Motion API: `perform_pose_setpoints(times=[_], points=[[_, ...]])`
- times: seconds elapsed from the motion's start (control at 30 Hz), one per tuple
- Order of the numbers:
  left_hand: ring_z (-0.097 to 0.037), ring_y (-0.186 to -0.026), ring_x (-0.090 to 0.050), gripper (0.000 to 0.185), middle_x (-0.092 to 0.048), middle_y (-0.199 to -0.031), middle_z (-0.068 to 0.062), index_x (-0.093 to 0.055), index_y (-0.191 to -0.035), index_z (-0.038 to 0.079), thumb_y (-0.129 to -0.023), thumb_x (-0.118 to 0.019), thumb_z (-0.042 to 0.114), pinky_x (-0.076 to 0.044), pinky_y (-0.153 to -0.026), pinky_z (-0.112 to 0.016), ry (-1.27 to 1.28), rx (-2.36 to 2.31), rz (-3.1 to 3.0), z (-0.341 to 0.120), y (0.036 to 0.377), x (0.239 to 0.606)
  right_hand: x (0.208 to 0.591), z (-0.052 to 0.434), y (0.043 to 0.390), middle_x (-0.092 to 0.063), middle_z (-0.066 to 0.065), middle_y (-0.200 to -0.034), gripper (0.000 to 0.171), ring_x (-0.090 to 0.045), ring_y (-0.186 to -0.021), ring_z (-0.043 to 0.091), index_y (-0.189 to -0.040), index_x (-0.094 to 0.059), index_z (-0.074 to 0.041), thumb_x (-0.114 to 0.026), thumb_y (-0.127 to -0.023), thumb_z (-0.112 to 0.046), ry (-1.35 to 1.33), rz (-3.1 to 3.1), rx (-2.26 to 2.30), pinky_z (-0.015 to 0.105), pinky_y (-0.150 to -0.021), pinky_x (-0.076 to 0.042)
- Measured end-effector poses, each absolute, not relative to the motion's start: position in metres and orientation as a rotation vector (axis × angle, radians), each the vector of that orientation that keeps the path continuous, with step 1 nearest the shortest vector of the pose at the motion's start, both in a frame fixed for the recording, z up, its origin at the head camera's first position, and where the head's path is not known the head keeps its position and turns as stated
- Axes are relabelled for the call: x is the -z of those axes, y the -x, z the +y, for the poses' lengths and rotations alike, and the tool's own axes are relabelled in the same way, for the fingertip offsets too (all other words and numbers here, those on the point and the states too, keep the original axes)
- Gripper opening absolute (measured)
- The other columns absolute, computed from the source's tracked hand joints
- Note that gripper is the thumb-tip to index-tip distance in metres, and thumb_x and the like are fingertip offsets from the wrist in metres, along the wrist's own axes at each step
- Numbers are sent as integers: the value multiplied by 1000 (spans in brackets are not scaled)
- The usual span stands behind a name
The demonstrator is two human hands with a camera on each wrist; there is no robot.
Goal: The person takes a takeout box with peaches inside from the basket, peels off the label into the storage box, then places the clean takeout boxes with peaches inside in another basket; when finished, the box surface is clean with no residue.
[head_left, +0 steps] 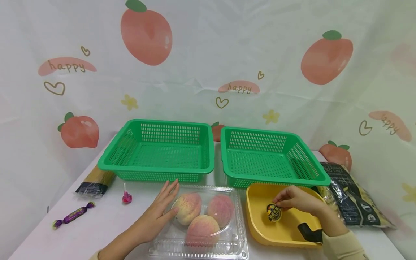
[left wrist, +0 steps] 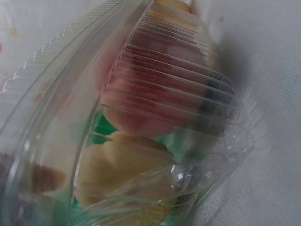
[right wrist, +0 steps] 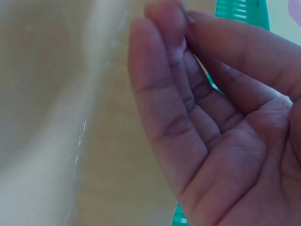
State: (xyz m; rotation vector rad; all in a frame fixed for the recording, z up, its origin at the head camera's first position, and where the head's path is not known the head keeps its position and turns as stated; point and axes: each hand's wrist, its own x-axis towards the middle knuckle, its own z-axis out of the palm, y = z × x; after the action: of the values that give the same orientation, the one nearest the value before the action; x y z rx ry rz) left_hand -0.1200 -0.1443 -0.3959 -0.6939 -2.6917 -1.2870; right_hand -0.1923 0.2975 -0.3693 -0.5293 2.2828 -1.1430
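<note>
Hands parted over a white worktop (head_left: 107,231): left hand (head_left: 158,213) resting along the left side of a clear plastic clamshell (head_left: 241,224), fingers straight and gripping nothing, thumb over the lid; right hand (head_left: 297,200) drawn narrow, thumb to fingertips, pinching a small black-and-gold printed packet (head_left: 274,213) above the floor of a yellow basin (head_left: 269,233). Impossible to tell whether touching the basin floor; hidden from sight in the right wrist view.

Under the ribbed lid, three peaches (head_left: 203,229), blushed pink and yellow, grouped close together. Immediately right of the clamshell, the yellow basin.

Behind, side by side with a narrow gap between, a left green basket (head_left: 156,169) and a right green basket (head_left: 276,180), both of perforated plastic. To the left, a pink-wrapped lollipop (head_left: 127,197) with white stick pointing away, a purple twist-wrapped candy (head_left: 74,215) nearer the edge, and a golden package with a dark end (head_left: 95,182) by the left basket's front corner. Far right, a large black printed bag (head_left: 354,196). At the back, a pale backdrop (head_left: 195,43) patterned with peaches, hearts and the word "happy."
</note>
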Motion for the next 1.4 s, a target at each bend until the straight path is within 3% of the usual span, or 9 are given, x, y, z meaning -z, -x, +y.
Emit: perform_pose_setpoints(times=[0.33,0.53,0.8,1.03,1.4], points=[[-46,-141,-3,58,-16,-156,-14,-25,-145,-2,-98,-44,26,-12,-101,-74,682,1283,-2705,-147,119,396,354,306,184,-68,22,-104,29,-64,-88,2,-107,-65,9,-60,-90,-14,563,2415,1031,28,-76,-56],[-47,-140,-3,57,-17,-155,-14,-25,-145,-2,-98,-44,25,-12,-100,-75,679,1287,-2703,-150,119,395,344,320,182,-65,28,-108,34,-64,-92,-1,-111,-62,13,-56,-93,-15,606,2433,1062,24,-77,-55],[-46,-141,-2,57,-16,-156,-14,-25,-144,-3,-98,-45,24,-11,-99,-75,688,1303,-2691,-151,121,394,315,344,184,-67,-15,-109,37,-62,-98,-2,-124,-51,11,-48,-97,-13,580,2468,1220,20,-81,-53],[-46,-141,-1,58,-15,-156,-14,-25,-144,-3,-98,-45,25,-10,-100,-75,689,1329,-2699,-149,122,394,301,359,200,-65,-18,-110,31,-63,-99,-2,-126,-53,1,-47,-97,-7,646,2642,1299,15,-81,-52],[-48,-140,-2,57,-16,-155,-15,-26,-145,-1,-98,-45,24,-10,-97,-77,680,1325,-2707,-153,118,393,286,363,239,-55,-32,-109,50,-51,-99,-19,-135,-43,2,-44,-99,-33,387,2754,1232,4,-82,-43]])
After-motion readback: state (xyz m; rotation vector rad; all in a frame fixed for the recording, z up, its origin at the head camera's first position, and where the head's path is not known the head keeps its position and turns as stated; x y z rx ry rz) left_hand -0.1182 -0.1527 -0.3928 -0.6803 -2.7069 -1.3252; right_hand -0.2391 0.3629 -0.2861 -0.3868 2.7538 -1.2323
